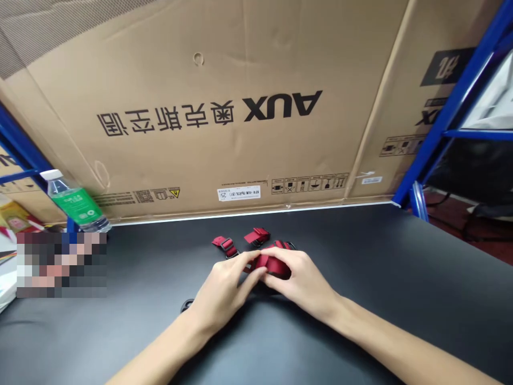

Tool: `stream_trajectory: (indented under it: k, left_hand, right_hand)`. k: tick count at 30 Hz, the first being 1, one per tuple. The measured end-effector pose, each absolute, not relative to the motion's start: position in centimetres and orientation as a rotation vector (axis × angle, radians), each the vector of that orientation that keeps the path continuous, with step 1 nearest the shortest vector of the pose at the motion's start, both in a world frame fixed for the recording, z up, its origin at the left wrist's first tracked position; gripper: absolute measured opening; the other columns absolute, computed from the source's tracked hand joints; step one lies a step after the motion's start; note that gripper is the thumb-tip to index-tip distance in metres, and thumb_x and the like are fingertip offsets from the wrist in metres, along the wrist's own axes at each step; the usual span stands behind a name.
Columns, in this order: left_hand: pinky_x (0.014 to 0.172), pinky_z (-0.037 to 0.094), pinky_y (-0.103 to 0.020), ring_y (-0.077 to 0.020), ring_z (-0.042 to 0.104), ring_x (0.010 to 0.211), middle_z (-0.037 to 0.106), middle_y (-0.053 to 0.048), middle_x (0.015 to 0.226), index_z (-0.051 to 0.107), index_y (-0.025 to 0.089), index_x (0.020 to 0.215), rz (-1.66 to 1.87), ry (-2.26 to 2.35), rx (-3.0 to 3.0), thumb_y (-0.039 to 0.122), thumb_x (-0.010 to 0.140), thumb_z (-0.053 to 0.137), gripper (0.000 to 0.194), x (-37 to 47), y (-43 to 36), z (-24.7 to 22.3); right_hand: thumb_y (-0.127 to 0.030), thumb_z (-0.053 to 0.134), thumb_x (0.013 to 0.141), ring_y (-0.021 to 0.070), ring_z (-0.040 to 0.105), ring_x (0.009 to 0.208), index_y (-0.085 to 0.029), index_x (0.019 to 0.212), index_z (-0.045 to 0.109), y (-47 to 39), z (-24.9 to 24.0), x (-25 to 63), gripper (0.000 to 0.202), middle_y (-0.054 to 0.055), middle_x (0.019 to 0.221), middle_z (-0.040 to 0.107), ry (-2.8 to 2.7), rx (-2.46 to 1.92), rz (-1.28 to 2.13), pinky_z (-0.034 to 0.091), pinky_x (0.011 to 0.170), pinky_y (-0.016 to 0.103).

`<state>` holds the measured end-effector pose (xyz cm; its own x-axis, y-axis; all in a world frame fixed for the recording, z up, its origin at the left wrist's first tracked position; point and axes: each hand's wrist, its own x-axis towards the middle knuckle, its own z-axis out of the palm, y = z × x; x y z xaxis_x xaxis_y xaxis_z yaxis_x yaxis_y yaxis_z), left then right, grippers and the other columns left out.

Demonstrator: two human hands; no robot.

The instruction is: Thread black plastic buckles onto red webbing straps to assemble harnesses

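A red strap (276, 266) is bent in a loop between my two hands, near the middle of the black table. My left hand (224, 286) pinches its left end between thumb and fingers. On the loop's right side, my right hand (302, 278) is closed on the same strap. Just beyond my left hand lies a red strap piece with a dark buckle (227, 245). Another folded red piece (257, 236) rests behind the loop. A round black part (187, 305) is partly hidden by my left wrist.
The black table (360, 256) has a large cardboard box (240, 155) standing along its back edge. A water bottle with a green label (78, 206) leans at the left. Blue metal posts (460, 101) flank both sides.
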<state>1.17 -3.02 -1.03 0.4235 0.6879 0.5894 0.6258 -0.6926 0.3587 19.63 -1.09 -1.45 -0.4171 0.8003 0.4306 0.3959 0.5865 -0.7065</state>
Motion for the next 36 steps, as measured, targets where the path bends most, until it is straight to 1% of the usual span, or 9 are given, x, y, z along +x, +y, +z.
stream_trajectory:
  k: [4, 8, 11, 15, 20, 24, 29, 34, 36]
  left_hand:
    - [0.059, 0.054, -0.023, -0.0153, 0.069, 0.059, 0.075, -0.004, 0.076, 0.066, 0.018, 0.094, 1.242, 1.248, 2.760, 0.024, 0.102, 0.038, 0.029, 0.8, -2.8, -0.9]
    - [0.060, 0.052, -0.023, -0.0140, 0.066, 0.057, 0.072, -0.002, 0.073, 0.064, 0.019, 0.090, 1.416, 1.363, 2.559, 0.027, 0.099, 0.042, 0.025, 0.7, -2.7, -0.5]
    - [0.061, 0.053, -0.024, -0.0144, 0.065, 0.060, 0.071, 0.000, 0.075, 0.063, 0.021, 0.088, 1.414, 1.443, 2.229, 0.031, 0.096, 0.045, 0.022, 0.8, -2.7, 0.2]
    - [0.066, 0.054, -0.027, -0.0169, 0.066, 0.066, 0.069, -0.001, 0.077, 0.061, 0.021, 0.089, 1.470, 1.486, 1.873, 0.036, 0.093, 0.047, 0.021, 0.7, -2.3, 1.0]
    - [0.080, 0.053, -0.032, -0.0211, 0.066, 0.087, 0.070, -0.003, 0.089, 0.063, 0.021, 0.087, 1.554, 1.504, 1.741, 0.037, 0.091, 0.047, 0.023, 0.3, -2.1, 1.5]
    - [0.080, 0.051, -0.031, -0.0208, 0.064, 0.087, 0.068, -0.003, 0.086, 0.064, 0.021, 0.081, 1.554, 1.492, 1.860, 0.039, 0.094, 0.045, 0.029, 0.2, -2.3, 1.7]
    - [0.076, 0.050, -0.029, -0.0188, 0.063, 0.080, 0.066, -0.003, 0.084, 0.060, 0.020, 0.076, 1.497, 1.513, 2.151, 0.032, 0.095, 0.045, 0.027, -0.2, -1.9, 1.6]
    - [0.074, 0.048, -0.029, -0.0178, 0.061, 0.078, 0.067, -0.003, 0.083, 0.060, 0.020, 0.080, 1.261, 1.357, 2.614, 0.024, 0.097, 0.044, 0.024, -0.3, -1.6, 0.7]
    - [0.073, 0.048, -0.029, -0.0172, 0.060, 0.076, 0.068, -0.004, 0.085, 0.061, 0.019, 0.082, 1.107, 1.242, 2.788, 0.023, 0.099, 0.042, 0.026, -0.2, -1.6, 0.3]
  right_hand:
    - [-0.025, 0.068, 0.079, 0.0220, 0.070, 0.078, -0.021, 0.099, 0.073, -0.9, -1.4, 19.6, 0.021, 0.004, 0.091, 0.078, -2.083, -1.030, 0.594, 0.050, 0.073, 0.030]
    - [-0.028, 0.071, 0.076, 0.0197, 0.066, 0.066, -0.020, 0.092, 0.073, -0.6, -1.2, 19.8, 0.018, 0.002, 0.078, 0.075, -2.057, -1.164, 0.640, 0.049, 0.067, 0.030]
    - [-0.036, 0.070, 0.077, 0.0208, 0.066, 0.072, -0.019, 0.095, 0.072, -0.4, -1.0, 19.9, 0.025, 0.003, 0.083, 0.074, -1.968, -1.159, 0.742, 0.050, 0.072, 0.032]
    - [-0.039, 0.064, 0.082, 0.0179, 0.064, 0.063, -0.017, 0.099, 0.070, -0.1, -0.9, 20.2, 0.029, 0.003, 0.076, 0.072, -1.831, -1.101, 1.032, 0.049, 0.061, 0.028]
    - [-0.026, 0.060, 0.089, 0.0170, 0.064, 0.071, -0.018, 0.079, 0.070, 0.0, -1.3, 20.4, 0.016, 0.003, 0.081, 0.071, -2.031, -0.927, 0.690, 0.049, 0.068, 0.027]
    - [-0.018, 0.058, 0.093, 0.0166, 0.063, 0.077, -0.019, 0.084, 0.074, -0.3, -1.9, 20.4, 0.018, 0.006, 0.092, 0.069, -2.296, -0.703, 0.364, 0.050, 0.072, 0.027]
    - [-0.010, 0.054, 0.092, 0.0151, 0.062, 0.077, -0.022, 0.094, 0.078, -0.6, -2.2, 20.4, 0.026, 0.006, 0.092, 0.066, -2.481, -0.651, 0.294, 0.050, 0.071, 0.025]
    - [-0.034, 0.068, 0.089, 0.0152, 0.062, 0.077, -0.022, 0.092, 0.079, -0.6, -1.8, 20.3, 0.017, 0.004, 0.093, 0.067, -2.515, -0.668, 0.432, 0.050, 0.070, 0.025]
    - [-0.035, 0.065, 0.091, 0.0152, 0.063, 0.079, -0.022, 0.089, 0.079, -0.3, -1.6, 20.4, 0.019, 0.003, 0.092, 0.068, -2.462, -0.702, 0.463, 0.050, 0.073, 0.025]
